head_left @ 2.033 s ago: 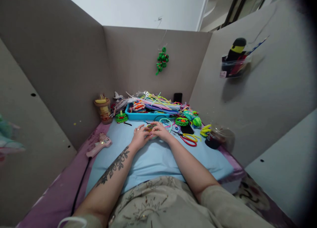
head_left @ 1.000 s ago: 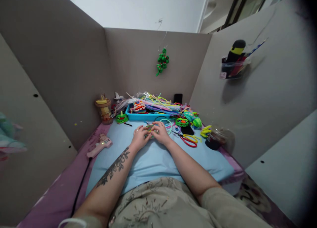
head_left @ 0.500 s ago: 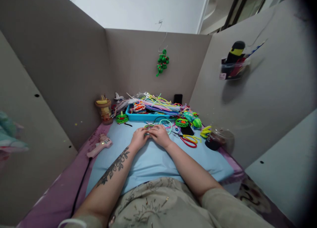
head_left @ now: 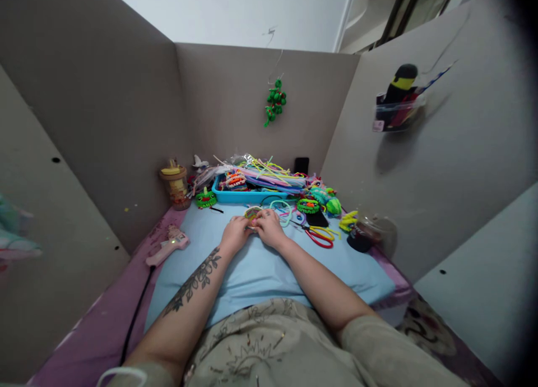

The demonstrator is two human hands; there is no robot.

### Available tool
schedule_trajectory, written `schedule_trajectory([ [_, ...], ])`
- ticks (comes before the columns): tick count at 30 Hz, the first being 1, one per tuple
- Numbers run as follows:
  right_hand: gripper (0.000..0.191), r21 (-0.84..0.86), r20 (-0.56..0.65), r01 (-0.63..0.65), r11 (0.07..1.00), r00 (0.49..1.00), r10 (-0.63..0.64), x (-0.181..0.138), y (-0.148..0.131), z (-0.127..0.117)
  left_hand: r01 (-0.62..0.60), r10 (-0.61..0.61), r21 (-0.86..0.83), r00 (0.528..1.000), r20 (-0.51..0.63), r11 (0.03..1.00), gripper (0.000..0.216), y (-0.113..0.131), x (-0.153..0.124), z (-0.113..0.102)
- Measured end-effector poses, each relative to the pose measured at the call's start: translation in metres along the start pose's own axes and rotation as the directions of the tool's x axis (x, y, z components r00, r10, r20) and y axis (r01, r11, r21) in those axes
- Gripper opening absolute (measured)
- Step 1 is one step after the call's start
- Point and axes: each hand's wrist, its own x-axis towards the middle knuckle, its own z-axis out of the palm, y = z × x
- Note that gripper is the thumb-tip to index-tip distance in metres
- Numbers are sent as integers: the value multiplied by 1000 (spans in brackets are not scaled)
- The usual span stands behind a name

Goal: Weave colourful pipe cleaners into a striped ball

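Both hands meet over the blue cloth, closed on a small pipe cleaner craft [head_left: 253, 212] with a pale curved rim and yellowish-green and pink parts. My left hand [head_left: 236, 233] pinches its near left side, and my right hand [head_left: 269, 229] grips it from the right. Fingers cover much of the piece, so its full shape is hidden. Just beyond my right hand lie loose pipe cleaners [head_left: 285, 212] in pale green and other colours. Pliers with red and yellow handles [head_left: 320, 240] rest to the right.
A blue tray [head_left: 247, 198] heaped with pipe cleaners stands at the back. Green crafts [head_left: 205, 198] flank it. A pink glue gun [head_left: 168, 249] with a black cord lies left, near a lidded cup [head_left: 175, 185]. A dark-based clear container [head_left: 362, 238] is at right. Grey panels [head_left: 235, 95] enclose the table.
The craft is tilted up more, showing more of its rim and coloured inside above my fingers. Both hands have shifted only slightly; the camera view has moved a little.
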Motion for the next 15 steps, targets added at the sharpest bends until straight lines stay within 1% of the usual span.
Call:
schedule_trajectory([
  [2, 11, -10, 8, -6, 1000, 1000, 6, 0, -2, -1, -5, 5, -8, 1000, 4, 1000, 16, 0, 0, -1],
  [6, 11, 42, 2, -40, 998, 999, 40, 0, -1, -5, 10, -10, -29, 1000, -7, 1000, 20, -3, 1, -1],
  [8, 11, 58, 2, -32, 998, 999, 32, 0, 1, -5, 14, -15, -32, 1000, -17, 999, 20, -5, 1, -1],
  [11, 12, 57, 38, 0, 998, 999, -2, -1, 4, -3, 10, -10, -31, 1000, -28, 999, 21, -5, 0, -2],
  [15, 5, 66, 67, -3, 998, 998, -2, 0, 7, 0, 10, -11, -41, 999, -33, 999, 22, -5, 0, -2],
])
